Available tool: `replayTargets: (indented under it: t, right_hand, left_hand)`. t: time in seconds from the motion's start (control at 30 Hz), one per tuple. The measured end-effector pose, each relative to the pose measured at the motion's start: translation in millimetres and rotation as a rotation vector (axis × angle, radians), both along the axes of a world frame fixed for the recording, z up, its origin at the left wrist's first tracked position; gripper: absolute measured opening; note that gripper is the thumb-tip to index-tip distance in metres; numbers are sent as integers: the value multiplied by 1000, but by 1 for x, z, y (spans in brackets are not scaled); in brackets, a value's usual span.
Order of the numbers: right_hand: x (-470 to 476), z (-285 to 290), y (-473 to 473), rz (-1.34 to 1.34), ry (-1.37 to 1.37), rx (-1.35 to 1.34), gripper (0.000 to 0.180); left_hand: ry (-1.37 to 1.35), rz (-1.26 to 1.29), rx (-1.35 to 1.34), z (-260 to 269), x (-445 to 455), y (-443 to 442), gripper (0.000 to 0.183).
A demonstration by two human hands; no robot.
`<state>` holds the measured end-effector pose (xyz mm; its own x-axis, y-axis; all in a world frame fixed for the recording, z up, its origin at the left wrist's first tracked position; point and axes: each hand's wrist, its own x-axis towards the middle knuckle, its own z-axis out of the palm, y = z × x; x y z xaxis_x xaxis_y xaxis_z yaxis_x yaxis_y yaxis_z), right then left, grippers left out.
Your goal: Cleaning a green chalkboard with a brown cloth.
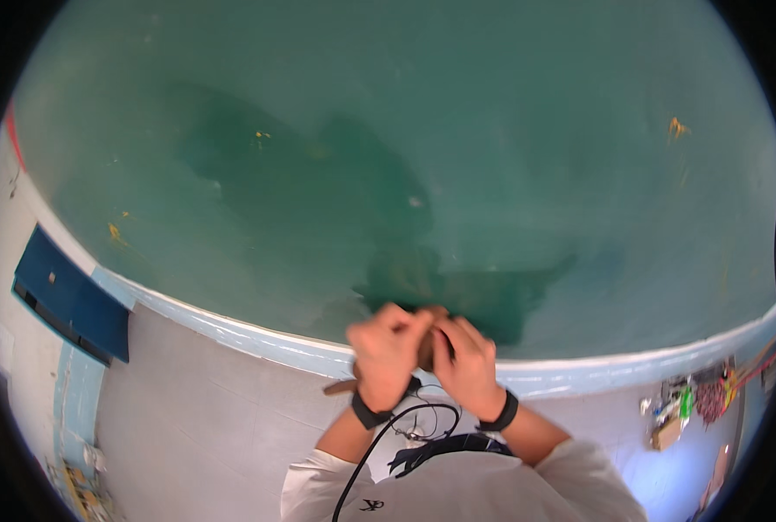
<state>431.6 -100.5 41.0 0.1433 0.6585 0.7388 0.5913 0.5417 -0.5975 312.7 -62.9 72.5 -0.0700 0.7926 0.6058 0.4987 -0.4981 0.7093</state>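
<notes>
My left hand [384,349] and my right hand [469,365] are close together, fingers bent, in front of a large green chalkboard [296,215]. Between them they hold a brown object [425,355], mostly covered by the fingers and blurred, so its kind is unclear. Below my left wrist juts a brown strip-like end [340,388]; whether it belongs to the same object I cannot tell. Dark bands circle both wrists. The shadows of my arms and hands fall on the board.
A black cable [388,424] loops below my hands. Yellow marks [676,127] spot the board, whose pale lower edge [283,342] curves across. A blue door [75,293] is at left. At right, a mop head [710,399] and a cardboard box [667,434] rest on the floor [231,417].
</notes>
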Motion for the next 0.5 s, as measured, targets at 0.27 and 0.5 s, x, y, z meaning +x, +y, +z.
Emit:
replayTargets:
  t: [0.27,0.5]
  right_hand:
    - [8,31,7,117,-98,243,31]
    - [38,-21,-17,221,-36,70,31]
  left_hand:
    - [-327,281,197,36,2,27,19]
    - [36,14,-33,32,30,-9,20]
